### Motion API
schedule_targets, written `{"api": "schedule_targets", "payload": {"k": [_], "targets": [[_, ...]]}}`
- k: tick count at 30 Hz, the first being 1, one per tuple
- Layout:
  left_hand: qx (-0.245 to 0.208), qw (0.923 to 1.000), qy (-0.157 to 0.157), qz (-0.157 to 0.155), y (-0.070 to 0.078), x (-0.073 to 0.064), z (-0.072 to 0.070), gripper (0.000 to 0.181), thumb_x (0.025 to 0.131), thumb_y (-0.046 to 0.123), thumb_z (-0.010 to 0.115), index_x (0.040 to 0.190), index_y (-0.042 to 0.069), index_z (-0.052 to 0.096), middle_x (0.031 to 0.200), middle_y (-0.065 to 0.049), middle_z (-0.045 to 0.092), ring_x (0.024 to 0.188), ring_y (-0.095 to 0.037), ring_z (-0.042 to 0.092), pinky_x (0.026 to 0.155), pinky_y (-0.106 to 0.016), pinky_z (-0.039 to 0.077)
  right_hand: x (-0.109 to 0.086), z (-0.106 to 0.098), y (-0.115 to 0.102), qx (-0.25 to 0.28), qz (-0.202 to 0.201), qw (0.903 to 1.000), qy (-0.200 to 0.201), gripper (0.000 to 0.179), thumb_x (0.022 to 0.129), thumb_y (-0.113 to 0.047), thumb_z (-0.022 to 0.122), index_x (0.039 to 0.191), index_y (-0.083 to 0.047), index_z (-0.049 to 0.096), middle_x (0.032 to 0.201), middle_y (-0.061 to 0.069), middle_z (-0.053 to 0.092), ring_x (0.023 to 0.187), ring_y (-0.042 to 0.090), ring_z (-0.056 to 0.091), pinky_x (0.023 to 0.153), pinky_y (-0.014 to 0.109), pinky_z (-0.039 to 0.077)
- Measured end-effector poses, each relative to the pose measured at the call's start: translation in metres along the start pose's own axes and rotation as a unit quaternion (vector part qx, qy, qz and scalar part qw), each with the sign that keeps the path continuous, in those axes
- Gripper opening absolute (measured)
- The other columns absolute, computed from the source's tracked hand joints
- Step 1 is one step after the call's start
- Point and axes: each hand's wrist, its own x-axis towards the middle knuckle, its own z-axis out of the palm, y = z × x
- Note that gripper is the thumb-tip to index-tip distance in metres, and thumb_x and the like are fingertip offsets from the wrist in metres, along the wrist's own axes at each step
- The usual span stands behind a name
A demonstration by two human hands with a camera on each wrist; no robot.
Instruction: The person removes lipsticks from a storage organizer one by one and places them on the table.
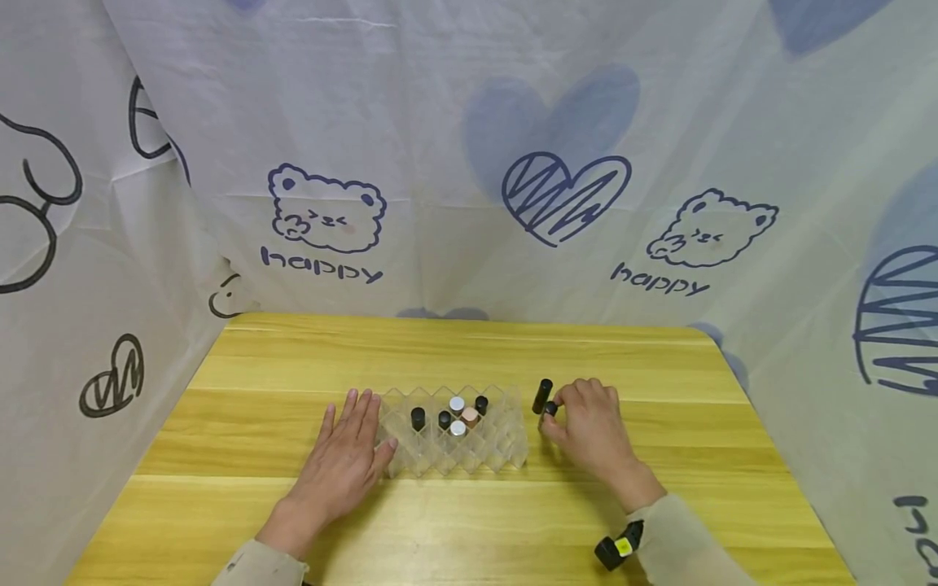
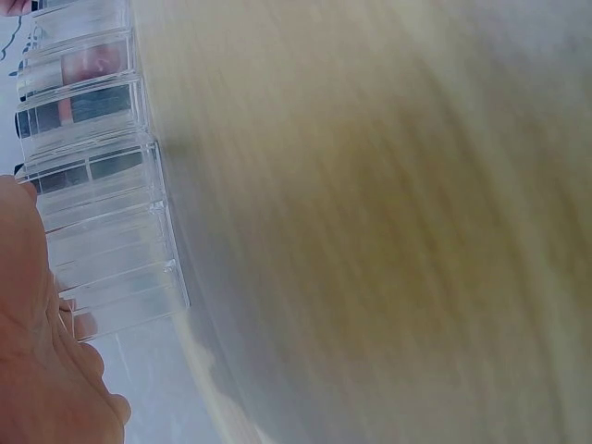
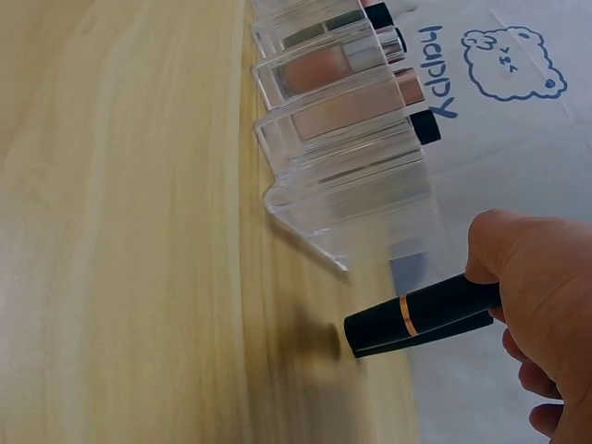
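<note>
A clear diamond-celled lipstick organizer stands on the table, with several capped tubes upright in its cells. My left hand rests against its left end, fingers extended and thumb along the near side. To the right of the organizer, my right hand pinches a black lipstick tube with a thin gold band by its upper part, between thumb and fingers. A second black tube stands just beyond it, mostly hidden behind the held one in the right wrist view.
Black, white and pinkish caps, among them a white cap, show in the organizer's left and middle cells. The wooden table ends at a printed cloth hung behind and at the sides. A black wrist strap sits on the right wrist.
</note>
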Motion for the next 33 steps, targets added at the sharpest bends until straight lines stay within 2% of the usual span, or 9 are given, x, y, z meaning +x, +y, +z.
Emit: {"api": "schedule_targets", "payload": {"k": [13, 24, 33], "targets": [[0.006, 1.0000, 0.002, 0.002, -0.0003, -0.0001, 0.0003, 0.074, 0.114, 0.047, 0.039, 0.165, -0.004, 0.023, 0.172, -0.025, 0.025, 0.162, -0.041, 0.016, 0.131, -0.064, 0.010, 0.0004, 0.0085, 0.0044, 0.005, 0.007, 1.0000, -0.002, 0.026, 0.087, -0.025, 0.084, 0.096, -0.004, 0.071, 0.091, 0.009, 0.068, 0.088, 0.031, 0.057, 0.081, 0.047, 0.043], [-0.008, 1.0000, -0.003, 0.000, -0.0003, -0.0001, 0.0001, 0.074, 0.114, 0.047, 0.039, 0.165, -0.004, 0.023, 0.172, -0.024, 0.024, 0.163, -0.040, 0.014, 0.131, -0.065, 0.009, 0.0033, 0.0092, 0.0033, 0.006, 0.017, 0.9997, -0.015, 0.027, 0.088, -0.025, 0.084, 0.098, -0.003, 0.072, 0.092, 0.009, 0.067, 0.090, 0.031, 0.057, 0.084, 0.048, 0.043], [0.001, 1.0000, 0.003, 0.002, -0.0007, -0.0002, 0.0010, 0.074, 0.114, 0.046, 0.041, 0.165, -0.005, 0.025, 0.171, -0.025, 0.026, 0.162, -0.040, 0.017, 0.130, -0.065, 0.011, 0.0051, 0.0088, 0.0028, 0.002, 0.022, 0.9995, -0.023, 0.028, 0.089, -0.026, 0.084, 0.098, -0.002, 0.073, 0.093, 0.010, 0.068, 0.091, 0.032, 0.057, 0.082, 0.048, 0.043]]}}
